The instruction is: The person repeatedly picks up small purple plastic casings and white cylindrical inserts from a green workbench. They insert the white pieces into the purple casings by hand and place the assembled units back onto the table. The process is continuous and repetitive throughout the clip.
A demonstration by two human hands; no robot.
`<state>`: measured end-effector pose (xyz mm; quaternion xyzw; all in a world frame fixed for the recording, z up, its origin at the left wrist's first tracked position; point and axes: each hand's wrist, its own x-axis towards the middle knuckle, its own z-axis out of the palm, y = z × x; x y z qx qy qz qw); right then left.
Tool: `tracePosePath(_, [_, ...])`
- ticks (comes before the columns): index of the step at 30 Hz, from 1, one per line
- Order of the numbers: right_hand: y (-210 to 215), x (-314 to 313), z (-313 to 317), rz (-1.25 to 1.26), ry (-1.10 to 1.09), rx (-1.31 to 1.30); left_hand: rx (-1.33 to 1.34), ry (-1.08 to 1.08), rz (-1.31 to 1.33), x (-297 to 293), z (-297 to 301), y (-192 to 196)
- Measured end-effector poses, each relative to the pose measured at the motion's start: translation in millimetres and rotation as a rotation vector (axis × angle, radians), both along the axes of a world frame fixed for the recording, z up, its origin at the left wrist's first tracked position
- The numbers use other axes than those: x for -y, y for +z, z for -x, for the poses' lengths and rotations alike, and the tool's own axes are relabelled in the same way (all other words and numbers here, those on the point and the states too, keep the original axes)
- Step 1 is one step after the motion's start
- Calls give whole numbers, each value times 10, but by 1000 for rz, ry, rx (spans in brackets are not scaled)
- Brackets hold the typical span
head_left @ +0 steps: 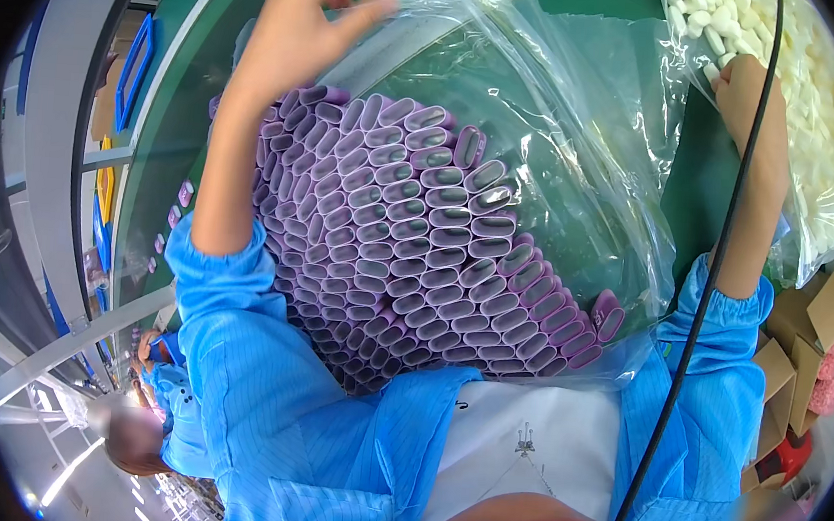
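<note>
A large clear plastic bag [584,127] lies against my chest, packed with several rows of purple oval sleeves [427,252] stacked on end. My left hand [308,27] is raised at the top, pinching the bag's upper edge between thumb and fingers. My right hand [744,90] reaches to the upper right, its fingers hidden behind the edge of a second clear bag filled with small white pieces [820,116]; it seems to grip that bag. Both forearms wear blue sleeves.
A green work surface [167,133] runs under the bags, with a few loose purple sleeves [178,205] on its left edge. Open cardboard boxes [807,340] stand at the right. Another person in blue [165,407] works at lower left. A black cable [722,245] hangs across my right arm.
</note>
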<state>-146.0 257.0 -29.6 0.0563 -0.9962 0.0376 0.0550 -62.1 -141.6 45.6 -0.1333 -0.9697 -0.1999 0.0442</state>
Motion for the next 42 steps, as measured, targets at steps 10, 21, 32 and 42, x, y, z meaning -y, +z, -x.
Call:
tracePosePath(10, [146,222,-41,115,-16,-37,457,-186,-177,10,-374,-161])
tracePosePath(21, [198,1094,-645,1378,620,108,226,-15,-898,-530,-308,-301])
tracePosePath(32, [144,1205,-835,1554,617,159,145,-102,-990,-738,-433,-371])
tracePosePath(42, [171,1101,-692,1506,882,129,266,-59,-1240,-754,-481,-510])
